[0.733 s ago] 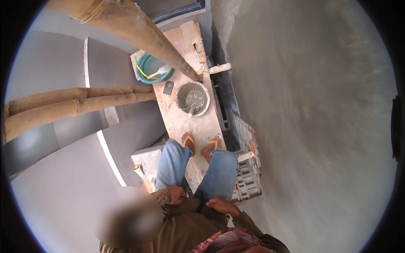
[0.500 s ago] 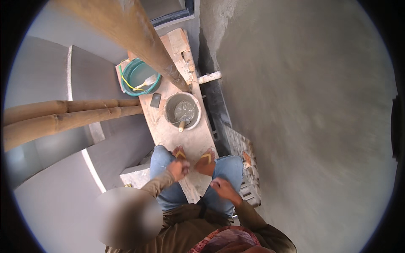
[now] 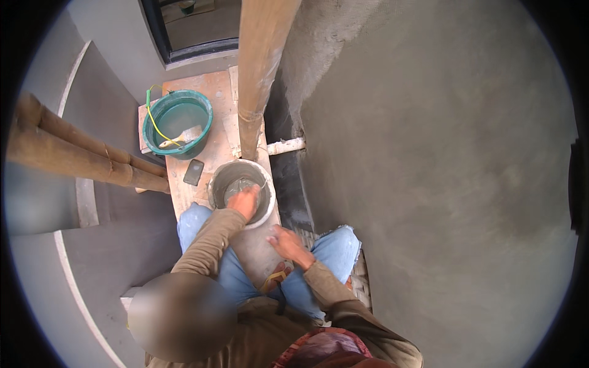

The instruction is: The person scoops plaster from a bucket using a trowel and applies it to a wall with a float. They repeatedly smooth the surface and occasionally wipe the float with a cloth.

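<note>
My left hand reaches inside the grey mortar bucket, its fingers closed where the wooden handle of a trowel stood. The hand now covers that handle, and the trowel's blade is hidden. Wet grey mortar lies in the bottom of the bucket. Just off the bucket's near right side is my right hand, fingers curled in loosely, with nothing visible in them.
A green bucket of cloudy water, with a wide brush in it, stands on the plank. A dark phone-like slab lies beside it. Bamboo poles rise close by; a white pipe stub juts from the plastered wall.
I have bent lower toward the plank. My left hand has moved from above my knees into the mortar bucket and closed there. My right hand has come forward beside it.
</note>
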Demonstrator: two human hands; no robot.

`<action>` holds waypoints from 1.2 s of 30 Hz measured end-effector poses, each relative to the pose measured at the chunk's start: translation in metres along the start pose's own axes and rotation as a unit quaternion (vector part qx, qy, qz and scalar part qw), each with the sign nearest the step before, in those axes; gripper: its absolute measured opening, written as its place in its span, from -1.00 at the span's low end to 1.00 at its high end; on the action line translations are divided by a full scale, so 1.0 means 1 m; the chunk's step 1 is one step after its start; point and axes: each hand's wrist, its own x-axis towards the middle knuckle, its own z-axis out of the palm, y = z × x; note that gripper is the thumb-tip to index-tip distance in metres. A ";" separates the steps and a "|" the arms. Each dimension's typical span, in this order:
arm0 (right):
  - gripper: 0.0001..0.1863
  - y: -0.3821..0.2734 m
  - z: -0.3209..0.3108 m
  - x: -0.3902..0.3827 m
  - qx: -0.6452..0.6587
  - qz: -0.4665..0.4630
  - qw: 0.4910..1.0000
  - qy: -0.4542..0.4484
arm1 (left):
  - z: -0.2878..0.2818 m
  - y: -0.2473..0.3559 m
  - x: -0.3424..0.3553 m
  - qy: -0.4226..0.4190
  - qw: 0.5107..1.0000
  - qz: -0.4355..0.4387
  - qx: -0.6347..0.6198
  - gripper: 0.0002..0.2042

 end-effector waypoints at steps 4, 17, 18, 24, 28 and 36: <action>-0.32 -0.040 0.019 0.029 0.105 0.055 0.992 -0.043 | -0.007 -0.037 0.022 0.202 0.974 -0.036 -0.096 -0.81; -0.22 -0.061 0.057 0.090 0.313 0.103 0.939 0.104 | -0.051 -0.150 0.055 0.105 0.958 -0.192 -0.187 -0.65; -0.31 -0.055 0.058 0.098 0.320 0.123 0.935 0.090 | -0.053 -0.162 0.063 0.125 0.945 -0.206 -0.221 -0.65; -0.59 -0.080 0.023 0.081 0.169 0.109 0.975 0.092 | -0.074 -0.239 0.042 0.105 0.959 -0.228 -0.133 -0.64; -0.59 -0.077 0.004 0.054 0.161 0.093 0.976 0.112 | -0.048 -0.295 0.027 0.061 0.957 -0.282 -0.036 -0.60; -0.40 -0.051 0.013 0.026 0.361 0.188 0.908 0.099 | 0.026 -0.330 0.010 0.124 0.916 -0.363 -0.121 -0.66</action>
